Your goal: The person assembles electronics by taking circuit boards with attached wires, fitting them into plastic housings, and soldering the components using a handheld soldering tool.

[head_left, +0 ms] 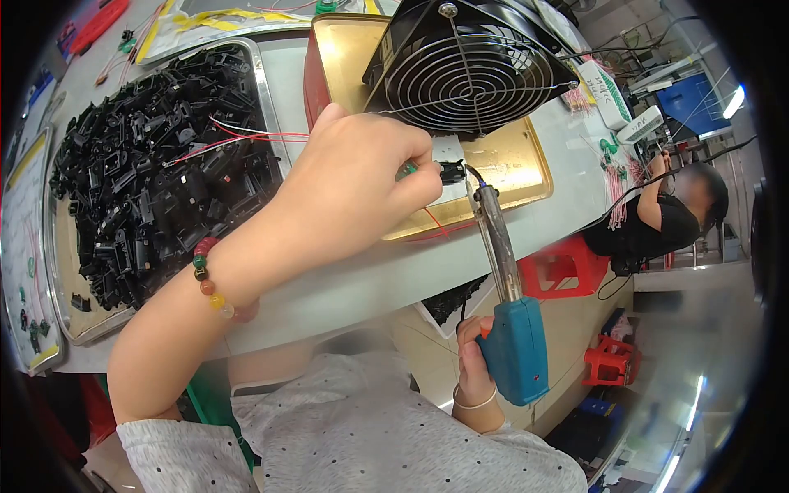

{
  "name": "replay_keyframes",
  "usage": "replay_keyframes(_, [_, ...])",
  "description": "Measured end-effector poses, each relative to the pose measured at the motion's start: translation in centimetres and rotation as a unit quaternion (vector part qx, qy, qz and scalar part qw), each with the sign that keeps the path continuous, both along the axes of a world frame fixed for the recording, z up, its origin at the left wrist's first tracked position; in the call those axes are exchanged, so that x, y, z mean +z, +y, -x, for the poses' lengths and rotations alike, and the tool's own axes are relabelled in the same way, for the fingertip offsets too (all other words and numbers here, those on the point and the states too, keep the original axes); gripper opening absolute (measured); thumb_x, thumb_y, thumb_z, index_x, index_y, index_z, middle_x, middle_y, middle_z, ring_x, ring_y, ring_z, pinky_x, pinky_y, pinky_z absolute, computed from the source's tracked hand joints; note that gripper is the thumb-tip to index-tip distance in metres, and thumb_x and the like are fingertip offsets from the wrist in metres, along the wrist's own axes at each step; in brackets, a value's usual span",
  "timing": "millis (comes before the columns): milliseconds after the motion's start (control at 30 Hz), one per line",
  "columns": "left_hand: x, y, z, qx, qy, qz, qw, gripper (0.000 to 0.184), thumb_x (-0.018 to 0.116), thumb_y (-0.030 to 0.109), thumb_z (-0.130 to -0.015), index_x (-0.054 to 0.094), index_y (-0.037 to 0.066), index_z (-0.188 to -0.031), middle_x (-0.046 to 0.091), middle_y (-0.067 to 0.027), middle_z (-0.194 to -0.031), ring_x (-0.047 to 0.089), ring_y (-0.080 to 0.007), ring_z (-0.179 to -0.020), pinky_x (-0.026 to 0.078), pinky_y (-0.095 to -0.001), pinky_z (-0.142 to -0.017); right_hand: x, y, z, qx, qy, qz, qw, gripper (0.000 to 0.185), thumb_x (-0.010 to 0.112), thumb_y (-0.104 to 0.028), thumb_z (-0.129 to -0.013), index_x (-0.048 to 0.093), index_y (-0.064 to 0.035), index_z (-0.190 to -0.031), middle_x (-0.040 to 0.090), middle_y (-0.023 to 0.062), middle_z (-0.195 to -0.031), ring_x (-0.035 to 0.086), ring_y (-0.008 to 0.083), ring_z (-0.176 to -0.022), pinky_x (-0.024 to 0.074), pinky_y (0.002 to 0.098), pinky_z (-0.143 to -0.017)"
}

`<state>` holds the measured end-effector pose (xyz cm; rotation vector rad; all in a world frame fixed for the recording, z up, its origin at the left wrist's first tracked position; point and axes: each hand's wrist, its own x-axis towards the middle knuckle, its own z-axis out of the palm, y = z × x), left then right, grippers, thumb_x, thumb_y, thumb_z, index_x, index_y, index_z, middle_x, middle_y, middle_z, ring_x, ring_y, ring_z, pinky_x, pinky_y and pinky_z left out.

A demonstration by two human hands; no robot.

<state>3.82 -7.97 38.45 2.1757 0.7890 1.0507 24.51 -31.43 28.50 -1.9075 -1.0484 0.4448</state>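
Note:
My left hand (362,168), with a bead bracelet at the wrist, is closed in a pinch over the gold tin lid. Between its fingers shows a small green part (405,171), mostly covered by them. A small black plastic part (451,172) sits just beyond the fingertips. Red and white wires (259,134) stick out behind the hand, and a red wire hangs below it. My right hand (475,370) grips a blue soldering gun (518,349) with its finger at the red trigger. The gun's bent tip points up at the black part; whether they touch I cannot tell.
A black fan (472,92) with a wire guard stands on the gold tin lid (526,160). To the left lies a metal tray (267,99) heaped with black plastic parts (156,156). At right are wired bundles (615,177), red stools (559,271) and a seated person (657,209).

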Motion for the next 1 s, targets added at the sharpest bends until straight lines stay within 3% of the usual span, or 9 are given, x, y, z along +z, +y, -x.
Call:
replay_keyframes(267, [0.2, -0.2, 0.1, 0.004, 0.021, 0.003, 1.0, 0.022, 0.058, 0.018, -0.082, 0.056, -0.001, -0.069, 0.052, -0.0122, -0.061, 0.05, -0.0272, -0.061, 0.034, -0.0337, -0.072, 0.6, 0.1, 0.5, 0.067, 0.116, -0.062, 0.989, 0.015, 0.059, -0.002, -0.087, 0.054, -0.0005, -0.101, 0.059, 0.0083, -0.091, 0.06, 0.0166, -0.082, 0.051, 0.0253, -0.071])
replay_keyframes(400, [0.3, -0.2, 0.2, 0.007, 0.028, 0.006, 1.0, 0.022, 0.058, 0.018, -0.082, 0.057, 0.0, -0.07, 0.054, -0.0119, -0.062, 0.051, -0.0272, -0.062, 0.034, -0.0337, -0.072, -0.6, -0.1, 0.1, 0.111, 0.378, -0.184, 0.9, 0.014, 0.055, -0.005, -0.091, 0.053, 0.0001, -0.104, 0.058, 0.0082, -0.094, 0.06, 0.0154, -0.086, 0.0526, 0.0248, -0.076])
replay_keyframes(500, [0.2, -0.2, 0.1, 0.007, 0.028, 0.005, 1.0, 0.022, 0.057, 0.018, -0.082, 0.058, 0.0, -0.07, 0.054, -0.0117, -0.063, 0.052, -0.027, -0.063, 0.034, -0.0337, -0.072, 0.6, 0.0, 0.5, 0.11, 0.232, -0.105, 0.961, 0.013, 0.052, -0.006, -0.093, 0.053, 0.0002, -0.104, 0.059, 0.0082, -0.095, 0.059, 0.0149, -0.088, 0.0528, 0.0254, -0.078])
replay_keyframes(567, [0.2, -0.2, 0.2, 0.007, 0.029, 0.006, 1.0, 0.021, 0.057, 0.018, -0.082, 0.058, 0.0, -0.07, 0.055, -0.0117, -0.063, 0.052, -0.027, -0.063, 0.034, -0.0337, -0.072, 0.5, 0.0, 0.4, 0.105, 0.25, -0.106, 0.957, 0.013, 0.051, -0.007, -0.094, 0.053, 0.0002, -0.104, 0.059, 0.0084, -0.095, 0.059, 0.0149, -0.089, 0.0528, 0.0259, -0.079])
replay_keyframes(600, [0.2, -0.2, 0.2, 0.006, 0.029, 0.007, 1.0, 0.021, 0.057, 0.018, -0.082, 0.058, 0.0, -0.07, 0.055, -0.0117, -0.063, 0.052, -0.027, -0.063, 0.034, -0.0337, -0.072, -0.8, -0.4, -0.3, 0.101, 0.388, -0.167, 0.901, 0.012, 0.05, -0.007, -0.095, 0.054, 0.0001, -0.105, 0.06, 0.0086, -0.096, 0.059, 0.0151, -0.089, 0.0528, 0.0262, -0.079])
replay_keyframes(767, [0.0, -0.2, 0.0, 0.01, 0.016, 0.001, 1.0, 0.021, 0.057, 0.017, -0.081, 0.058, 0.0, -0.07, 0.055, -0.0116, -0.063, 0.052, -0.0268, -0.063, 0.034, -0.0337, -0.072, 1.3, 0.0, 0.8, 0.107, 0.239, -0.088, 0.961, 0.013, 0.047, -0.006, -0.097, 0.055, 0.0, -0.105, 0.06, 0.0092, -0.096, 0.059, 0.0162, -0.089, 0.0528, 0.0276, -0.081])
replay_keyframes(800, [0.0, -0.2, 0.0, 0.01, 0.015, 0.0, 1.0, 0.021, 0.057, 0.017, -0.081, 0.058, 0.0, -0.07, 0.055, -0.0115, -0.063, 0.052, -0.0268, -0.063, 0.034, -0.0337, -0.072, 0.4, -0.3, 0.5, 0.094, 0.373, -0.143, 0.912, 0.014, 0.046, -0.006, -0.097, 0.055, 0.0001, -0.105, 0.06, 0.0094, -0.096, 0.059, 0.0164, -0.09, 0.0527, 0.0278, -0.082])
replay_keyframes(867, [0.1, -0.2, 0.1, 0.008, 0.02, 0.004, 1.0, 0.021, 0.057, 0.017, -0.081, 0.058, 0.0, -0.07, 0.055, -0.0115, -0.063, 0.052, -0.0267, -0.063, 0.034, -0.0336, -0.072, -0.2, -0.2, 0.3, 0.069, 0.434, -0.179, 0.88, 0.011, 0.05, -0.006, -0.092, 0.051, -0.0026, -0.102, 0.055, 0.0073, -0.087, 0.053, 0.0152, -0.079, 0.0465, 0.028, -0.073])
replay_keyframes(1000, [0.3, -0.2, 0.1, 0.007, 0.024, 0.012, 1.0, 0.021, 0.057, 0.017, -0.081, 0.058, 0.0, -0.07, 0.055, -0.0115, -0.063, 0.052, -0.0267, -0.063, 0.034, -0.0336, -0.072, -1.6, -0.2, -0.5, 0.063, 0.286, -0.164, 0.942, 0.022, 0.058, -0.007, -0.082, 0.043, -0.0072, -0.098, 0.043, 0.0029, -0.069, 0.039, 0.012, -0.057, 0.0343, 0.0277, -0.055])
